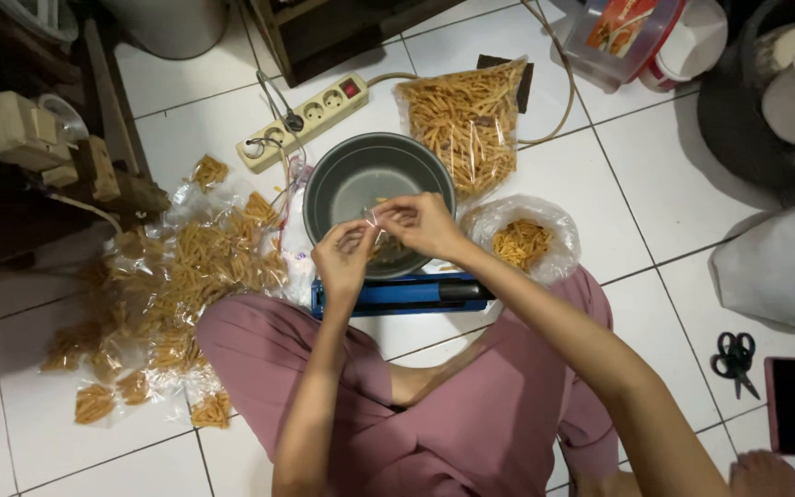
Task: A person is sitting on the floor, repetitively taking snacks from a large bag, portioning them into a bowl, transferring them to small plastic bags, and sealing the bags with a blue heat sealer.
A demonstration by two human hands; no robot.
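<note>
A small clear plastic bag (pixel 375 219) was held up between both hands, just above the grey metal bowl (pixel 361 184) on the white tiled floor (pixel 655 166). The left hand (pixel 342 258) was pinched on the bag's lower left edge; the right hand (pixel 425 224) was pinched on its upper right edge. Both grips were closed on the film; whether the mouth was being spread apart could not be made out.

The bag was judged very light, limp and slippery, easily crumpled, with edges likely to cling together. It was best taken at the rim with fingertips, as was seen. Any snack sticks inside would be brittle, so squeezing the body was judged unwise.

A blue bar-shaped sealing device (pixel 402 294) lay just in front of the knees, touching the bowl's near side.

Packages noted:
- A large clear bag of yellow snack sticks (pixel 466 120), beyond the bowl to the right, full and lying flat.
- An open clear bag of sticks (pixel 522 241), just right of the bowl, partly filled.
- A heap of small filled packets (pixel 167 294), left of the bowl, spread across the floor.
- A clear lidded tub with a red-and-orange label (pixel 623 32), top right.

Black scissors (pixel 735 359) and a dark phone (pixel 791 405) lay well apart at lower right.
</note>
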